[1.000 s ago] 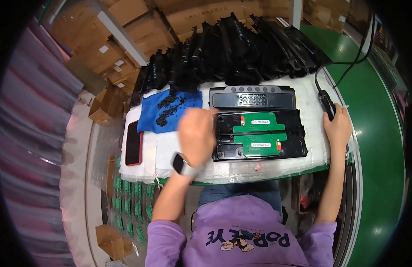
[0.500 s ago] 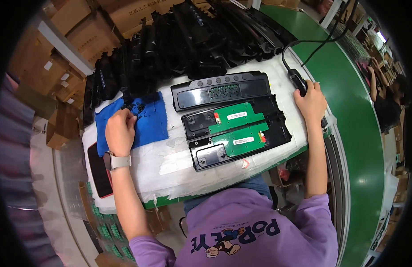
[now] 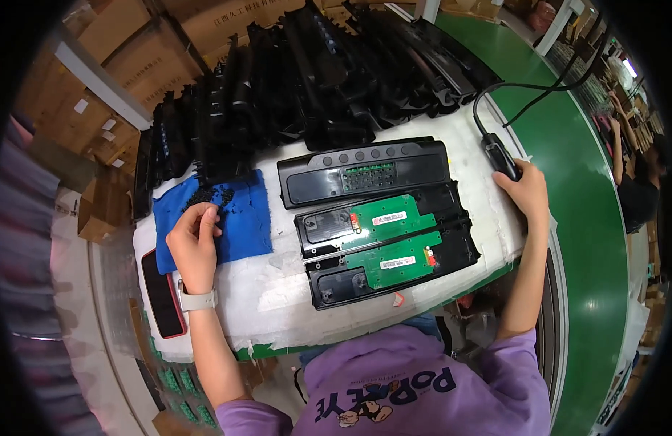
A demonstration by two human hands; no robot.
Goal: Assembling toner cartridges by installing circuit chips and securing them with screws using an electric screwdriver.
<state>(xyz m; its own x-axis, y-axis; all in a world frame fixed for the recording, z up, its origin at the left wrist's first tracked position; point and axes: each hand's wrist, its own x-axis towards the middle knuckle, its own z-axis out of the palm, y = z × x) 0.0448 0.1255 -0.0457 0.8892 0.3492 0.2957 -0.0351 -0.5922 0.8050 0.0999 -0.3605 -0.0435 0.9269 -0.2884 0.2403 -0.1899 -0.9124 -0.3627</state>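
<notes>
The right hand (image 3: 527, 190) has its grip wrapped around a black corded tool (image 3: 501, 156), which lies at that grip, near the right edge of the worktop (image 3: 252, 309). The tool's long axis runs aslant: its cord end points away from the person and leftward, and the other end runs back into the palm, where the fingers hide it. The cord (image 3: 475, 109) leaves beyond the right grip and loops off to the right.

The left hand (image 3: 193, 243) is over a blue cloth (image 3: 245, 232), its grip drawn together at thumb and forefinger; I cannot tell whether anything is pinched there. Just beyond those fingertips lie small black pieces (image 3: 225, 195), loose on the cloth, too small to tell which way each points. A phone (image 3: 165, 296) lies left of the left wrist, its long axis running roughly away from the person.

Between the two grips sit two black panels (image 3: 336, 285) with green circuit boards (image 3: 394, 251), side by side, their long axes crosswise and rising slightly to the right. Farther away, a buttoned panel (image 3: 314, 190) lies nearly parallel to them. Black housings (image 3: 300, 87) stand crowded beyond both grips.
</notes>
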